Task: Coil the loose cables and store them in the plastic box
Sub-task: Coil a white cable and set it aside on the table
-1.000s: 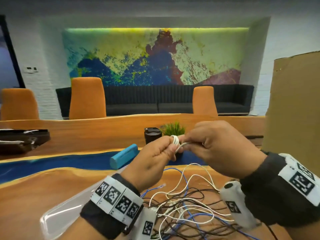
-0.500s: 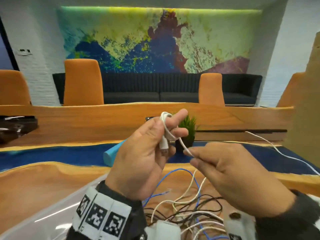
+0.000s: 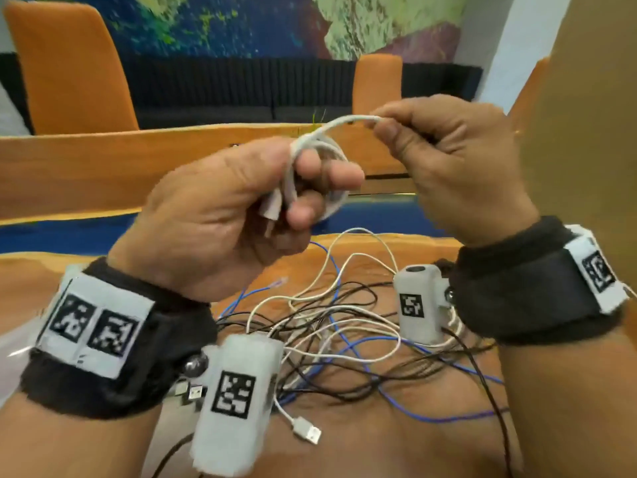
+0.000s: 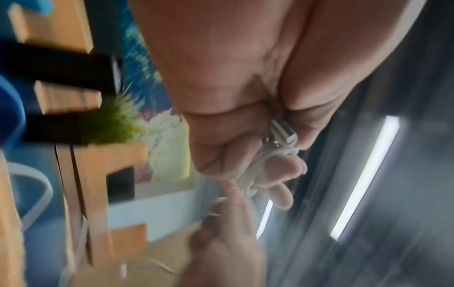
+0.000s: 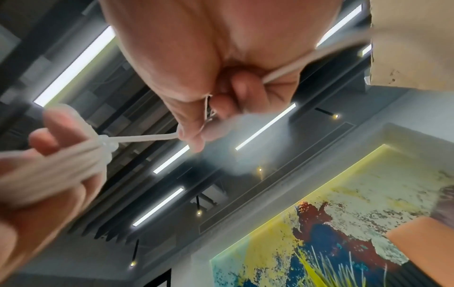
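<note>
My left hand (image 3: pixel 310 181) grips a small coil of white cable (image 3: pixel 319 150), with its loops wound round the fingers and a USB plug (image 3: pixel 270 210) showing under the thumb. My right hand (image 3: pixel 382 127) pinches the free strand of the same white cable (image 5: pixel 147 138) just right of the coil and holds it taut above the table. In the left wrist view the coil (image 4: pixel 265 161) and a plug (image 4: pixel 285 132) sit between my curled fingers. A tangle of loose white, black and blue cables (image 3: pixel 344 332) lies on the wooden table below both hands.
The corner of a clear plastic box (image 3: pixel 10 343) shows at the left edge. A cardboard panel (image 3: pixel 593 108) stands at the right. A small green plant (image 4: pixel 108 124) and orange chairs (image 3: pixel 69 67) are beyond the table. A white USB plug (image 3: pixel 308 431) lies near the front.
Both hands have risen and drawn closer to the camera. The coil on my left hand has gained loops, and my right hand has moved from below the coil up to its right side.
</note>
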